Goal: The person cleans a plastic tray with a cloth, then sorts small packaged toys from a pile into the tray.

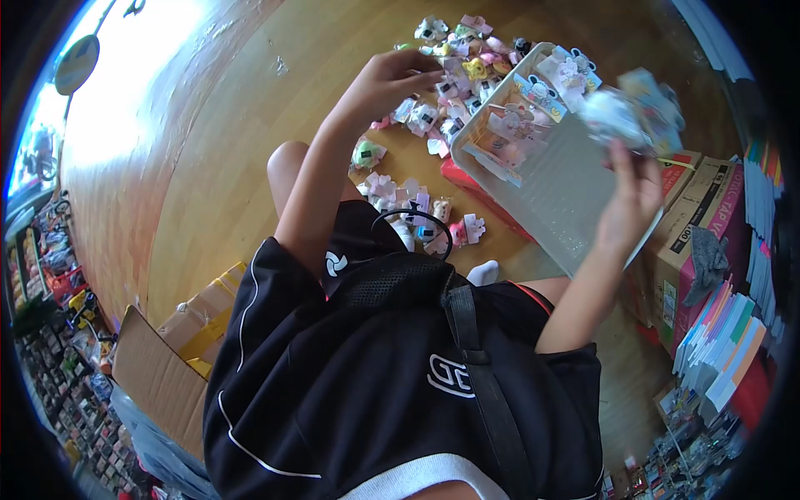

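Observation:
My right hand is raised over the right side of a light grey plastic bin. Its fingers are closed on a packaged toy, white with a printed card, smeared by motion. My left hand hangs just above a pile of small packaged toys on the floor, fingers stretched out and apart, with nothing visible in them. Between the hands stands the tilted plastic bin; several carded toys lie along its far and left sides.
More small toys lie on the wooden floor near my legs. Cardboard boxes and stacked booklets stand at right. An open carton is at left, with crowded shelves beyond it.

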Tool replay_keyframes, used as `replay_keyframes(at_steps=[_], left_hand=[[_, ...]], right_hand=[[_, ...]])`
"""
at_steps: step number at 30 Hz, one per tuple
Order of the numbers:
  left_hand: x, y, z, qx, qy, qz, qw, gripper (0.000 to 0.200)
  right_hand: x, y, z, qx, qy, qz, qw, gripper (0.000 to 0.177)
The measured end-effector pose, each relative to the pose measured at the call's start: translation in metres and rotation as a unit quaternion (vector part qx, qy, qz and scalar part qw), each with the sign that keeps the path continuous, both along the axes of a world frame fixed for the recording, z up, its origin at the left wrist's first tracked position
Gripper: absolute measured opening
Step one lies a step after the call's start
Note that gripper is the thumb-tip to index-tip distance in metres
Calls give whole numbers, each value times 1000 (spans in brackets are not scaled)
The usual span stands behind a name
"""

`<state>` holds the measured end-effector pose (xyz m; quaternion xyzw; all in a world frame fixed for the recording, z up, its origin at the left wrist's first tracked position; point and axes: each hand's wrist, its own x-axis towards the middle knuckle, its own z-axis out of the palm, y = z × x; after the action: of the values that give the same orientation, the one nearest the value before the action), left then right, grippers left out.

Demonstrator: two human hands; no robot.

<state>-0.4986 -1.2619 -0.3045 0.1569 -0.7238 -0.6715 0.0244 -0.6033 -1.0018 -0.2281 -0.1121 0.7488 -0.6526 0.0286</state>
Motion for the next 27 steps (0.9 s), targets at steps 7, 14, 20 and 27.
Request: replay_keyframes(at_steps=[7, 14, 20, 27], left_hand=[[50, 3, -202, -125, -365, -20, 922, 23], [83, 33, -255, -225, -539, -82, 807, 27], [20, 30, -259, 117, -409, 280, 861, 34], [9, 39, -291, 147, -367, 370, 841, 22]], right_hand=[[-58, 76, -52, 135, -79, 16, 988, 30], [-86, 52, -104, 92, -169, 57, 980, 25], [-102, 48, -134, 131, -85, 69, 985, 18], [-97, 47, -130, 129, -82, 44, 987, 23]])
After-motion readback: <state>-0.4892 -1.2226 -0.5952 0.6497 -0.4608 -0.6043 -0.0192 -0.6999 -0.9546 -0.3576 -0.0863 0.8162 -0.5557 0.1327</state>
